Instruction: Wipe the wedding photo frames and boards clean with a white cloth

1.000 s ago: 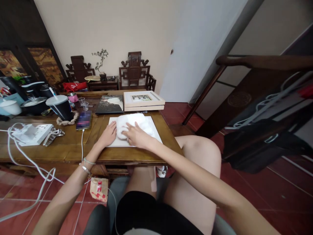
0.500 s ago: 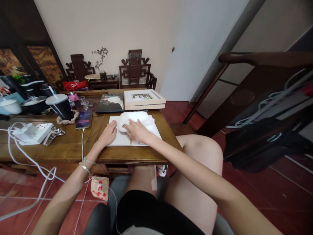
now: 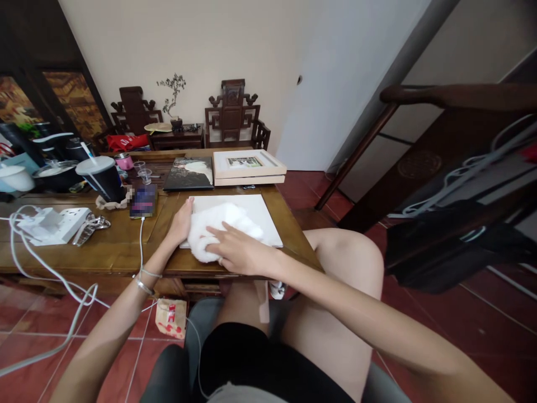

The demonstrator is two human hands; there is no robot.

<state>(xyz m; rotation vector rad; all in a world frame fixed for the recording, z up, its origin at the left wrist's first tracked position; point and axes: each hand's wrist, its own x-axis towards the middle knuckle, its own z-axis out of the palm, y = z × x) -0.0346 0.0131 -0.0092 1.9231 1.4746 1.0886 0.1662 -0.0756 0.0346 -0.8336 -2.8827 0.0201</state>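
A flat white board [image 3: 271,224] lies near the front edge of the wooden table. My left hand [image 3: 181,223] holds the board at its left edge, thumb side up; some of its fingers are hidden. My right hand [image 3: 237,249] presses on a fluffy white cloth [image 3: 229,215], with its fingers partly spread and sunk into the pile. The cloth is bunched over the board's front left part and hangs past its front edge.
Behind the board lie a dark picture panel [image 3: 189,172] and stacked light wooden frames [image 3: 249,170]. To the left are a phone [image 3: 143,201] on a cable, a lidded cup [image 3: 100,176], a power strip [image 3: 67,224] and a metal clip [image 3: 91,229]. White cables hang over the table edge.
My right hand has drawn the cloth toward me and slightly left, uncovering the back of the board. My left hand has shifted from the board's top to its left edge.
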